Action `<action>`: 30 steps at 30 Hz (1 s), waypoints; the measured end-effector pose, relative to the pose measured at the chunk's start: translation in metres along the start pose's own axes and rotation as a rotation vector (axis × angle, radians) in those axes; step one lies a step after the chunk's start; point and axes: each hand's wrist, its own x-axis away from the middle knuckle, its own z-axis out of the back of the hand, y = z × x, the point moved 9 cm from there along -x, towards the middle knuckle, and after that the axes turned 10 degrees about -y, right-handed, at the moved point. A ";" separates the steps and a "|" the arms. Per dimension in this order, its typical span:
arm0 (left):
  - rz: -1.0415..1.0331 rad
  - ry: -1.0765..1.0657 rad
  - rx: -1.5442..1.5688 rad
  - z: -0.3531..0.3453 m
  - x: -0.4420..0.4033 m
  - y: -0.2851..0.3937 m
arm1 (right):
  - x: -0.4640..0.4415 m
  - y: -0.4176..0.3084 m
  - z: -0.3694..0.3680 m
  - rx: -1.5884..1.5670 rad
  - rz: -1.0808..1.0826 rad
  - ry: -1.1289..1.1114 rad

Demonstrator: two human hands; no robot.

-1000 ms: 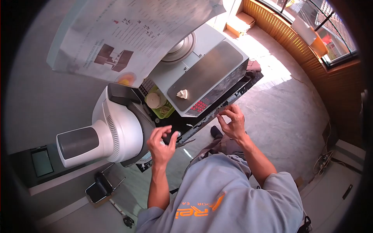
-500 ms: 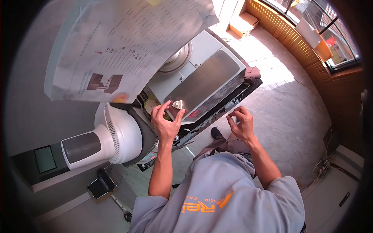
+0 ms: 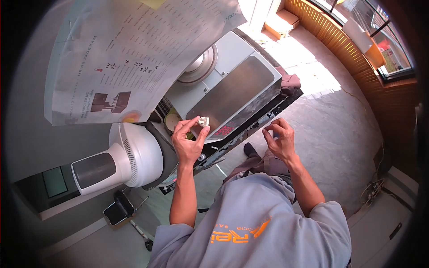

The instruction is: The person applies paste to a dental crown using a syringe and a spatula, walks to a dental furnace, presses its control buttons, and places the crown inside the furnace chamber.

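Note:
My left hand point(image 3: 187, 144) pinches a small off-white piece point(image 3: 203, 122) between thumb and fingertips. The piece has a fine grid-like face and a little stub on one side; its exact kind is not clear. It is above the near left end of a brushed-metal panel point(image 3: 237, 96) on a pale machine. Red lit characters point(image 3: 224, 130) show close to the thumb. My right hand point(image 3: 282, 139) is off the machine's front edge, over the floor, with its fingers curled into a pinch. Something pale may be between them, too small to name.
A printed firing-program sheet point(image 3: 134, 58) hangs at upper left. Below it stands a rounded white-and-grey device point(image 3: 138, 156). The pale machine carries a round metal plate point(image 3: 202, 64). A brown cloth point(image 3: 290, 82) lies at its far right corner, and a cardboard box point(image 3: 281, 24) is by the wall.
The off-white piece has turned in my left fingers, so its gridded face now shows. My right hand has shifted only slightly. The view has tilted a little.

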 end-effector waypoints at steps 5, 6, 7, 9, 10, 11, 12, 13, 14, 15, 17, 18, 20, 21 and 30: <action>-0.016 -0.121 0.031 0.007 -0.001 0.022 | -0.015 -0.048 0.003 -0.078 0.098 0.009; -0.031 -0.140 0.034 0.008 -0.001 0.026 | -0.019 -0.060 0.002 -0.111 0.120 0.003; -0.046 -0.158 0.036 0.009 -0.001 0.030 | -0.023 -0.070 0.000 -0.144 0.144 -0.002; -0.045 -0.188 0.106 0.011 0.001 0.031 | -0.031 -0.088 -0.007 -0.180 0.223 -0.020; -0.044 -0.204 0.140 0.012 0.002 0.032 | -0.035 -0.101 -0.009 -0.214 0.243 -0.035; -0.054 -0.209 0.142 0.014 0.002 0.034 | -0.038 -0.112 -0.011 -0.248 0.265 -0.051; -0.064 -0.214 0.145 0.015 0.003 0.037 | -0.041 -0.120 -0.014 -0.243 0.295 -0.083; -0.073 -0.219 0.148 0.017 0.003 0.040 | -0.043 -0.125 -0.017 -0.277 0.295 -0.096; -0.087 -0.229 0.147 0.019 0.004 0.043 | -0.046 -0.131 -0.022 -0.312 0.297 -0.109; -0.100 -0.239 0.147 0.020 0.005 0.046 | -0.047 -0.137 -0.025 -0.347 0.298 -0.122; -0.122 -0.256 0.159 0.023 0.007 0.052 | -0.048 -0.148 -0.027 -0.347 0.327 -0.140; -0.130 -0.263 0.171 0.024 0.008 0.055 | -0.049 -0.154 -0.028 -0.347 0.352 -0.142; -0.144 -0.271 0.185 0.028 0.010 0.058 | -0.048 -0.161 -0.030 -0.347 0.385 -0.154; -0.151 -0.273 0.186 0.029 0.011 0.060 | -0.047 -0.164 -0.032 -0.348 0.392 -0.164; -0.193 -0.289 0.209 0.039 0.018 0.065 | -0.039 -0.177 -0.043 -0.388 0.377 -0.183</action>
